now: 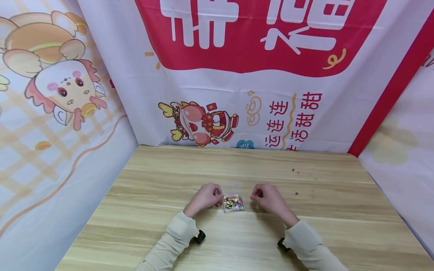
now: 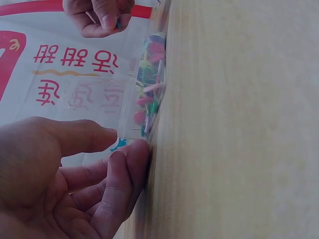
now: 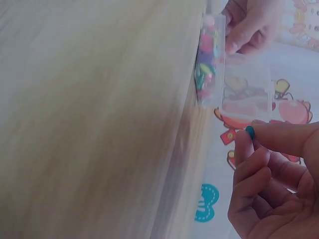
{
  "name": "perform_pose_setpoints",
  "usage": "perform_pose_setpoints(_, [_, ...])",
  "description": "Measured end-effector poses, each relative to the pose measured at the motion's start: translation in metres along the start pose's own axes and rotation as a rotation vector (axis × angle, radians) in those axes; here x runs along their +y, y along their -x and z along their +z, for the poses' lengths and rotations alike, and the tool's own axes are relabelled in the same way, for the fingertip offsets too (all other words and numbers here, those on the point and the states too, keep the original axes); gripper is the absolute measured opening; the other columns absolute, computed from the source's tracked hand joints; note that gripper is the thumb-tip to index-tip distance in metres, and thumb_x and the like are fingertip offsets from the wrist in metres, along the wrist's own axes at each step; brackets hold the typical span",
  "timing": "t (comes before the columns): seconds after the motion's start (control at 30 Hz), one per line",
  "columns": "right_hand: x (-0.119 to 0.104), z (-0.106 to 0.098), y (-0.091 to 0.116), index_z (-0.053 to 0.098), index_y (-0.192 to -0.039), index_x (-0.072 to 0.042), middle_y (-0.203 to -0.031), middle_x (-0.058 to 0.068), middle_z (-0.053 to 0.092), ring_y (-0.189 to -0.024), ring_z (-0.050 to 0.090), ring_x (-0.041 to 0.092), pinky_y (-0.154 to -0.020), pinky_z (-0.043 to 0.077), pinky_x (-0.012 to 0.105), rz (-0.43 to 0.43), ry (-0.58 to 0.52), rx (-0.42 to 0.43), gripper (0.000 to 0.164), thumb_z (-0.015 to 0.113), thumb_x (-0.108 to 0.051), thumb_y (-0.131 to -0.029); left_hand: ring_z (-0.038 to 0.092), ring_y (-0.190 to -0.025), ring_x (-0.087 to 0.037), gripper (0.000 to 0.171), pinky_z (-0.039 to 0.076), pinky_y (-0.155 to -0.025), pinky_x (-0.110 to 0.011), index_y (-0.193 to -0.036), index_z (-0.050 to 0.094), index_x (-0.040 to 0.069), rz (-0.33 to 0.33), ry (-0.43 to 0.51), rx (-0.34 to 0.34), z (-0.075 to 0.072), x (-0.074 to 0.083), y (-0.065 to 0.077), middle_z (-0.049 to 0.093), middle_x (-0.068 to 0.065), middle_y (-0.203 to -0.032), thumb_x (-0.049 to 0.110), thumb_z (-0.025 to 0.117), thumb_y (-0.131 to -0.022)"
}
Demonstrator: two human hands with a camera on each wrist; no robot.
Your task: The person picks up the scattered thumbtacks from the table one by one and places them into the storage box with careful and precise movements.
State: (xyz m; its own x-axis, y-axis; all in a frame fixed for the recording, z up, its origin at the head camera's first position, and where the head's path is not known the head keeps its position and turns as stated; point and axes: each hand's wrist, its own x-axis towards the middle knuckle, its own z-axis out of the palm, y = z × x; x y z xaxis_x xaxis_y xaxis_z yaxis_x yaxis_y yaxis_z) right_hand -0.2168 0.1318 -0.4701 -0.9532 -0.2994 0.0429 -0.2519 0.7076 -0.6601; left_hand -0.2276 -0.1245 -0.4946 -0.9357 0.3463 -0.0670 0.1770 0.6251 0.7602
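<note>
A small clear plastic box of colourful thumbtacks lies on the table, its transparent lid standing open on the far side. My left hand is at the box's left end, holding its corner between thumb and curled fingers. To the right of the box, my right hand is raised a little over the table. Between its thumb and index fingertip it pinches one teal thumbtack; the tack's pin is hidden by the fingers.
Several tiny coloured pieces lie scattered on the wooden table to the right, beyond my right hand. A printed cloth hangs along the table's back edge, with more cloth at both sides.
</note>
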Motion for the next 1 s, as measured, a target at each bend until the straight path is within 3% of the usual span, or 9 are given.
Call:
perform_pose_setpoints(0.63, [-0.027,0.022,-0.009,0.067,-0.077,-0.008,-0.070,-0.001,0.064,-0.062,0.054,0.008,-0.056,0.046,0.021,-0.163,-0.032,-0.056,0.012,0.072,-0.001,-0.086,0.066,-0.059,-0.014,0.008,0.050,-0.053,-0.024,-0.087,0.065,0.005,0.009,0.005,0.011,-0.001,0.003,0.001,0.071,-0.007,-0.071,0.009,0.064,-0.093])
perform_pose_setpoints(0.8, [-0.025,0.020,-0.007,0.071,-0.086,-0.005,-0.076,0.002,0.069,-0.067,0.058,0.007,-0.060,0.049,0.020,-0.218,-0.054,-0.084,0.004,0.070,-0.001,-0.088,0.066,-0.058,-0.013,0.007,0.050,-0.052,-0.024,-0.087,0.066,0.005,0.005,0.000,0.011,0.000,0.002,0.000,0.071,-0.006,-0.070,0.010,0.065,-0.092])
perform_pose_setpoints(1.0, [-0.015,0.015,-0.002,0.071,-0.091,-0.002,-0.078,0.003,0.070,-0.068,0.059,0.007,-0.060,0.050,0.020,-0.204,-0.075,-0.073,0.004,0.070,-0.001,-0.087,0.065,-0.057,-0.012,0.007,0.050,-0.051,-0.025,-0.087,0.066,0.005,0.006,-0.006,0.011,0.001,0.001,0.001,0.071,-0.005,-0.071,0.010,0.064,-0.093])
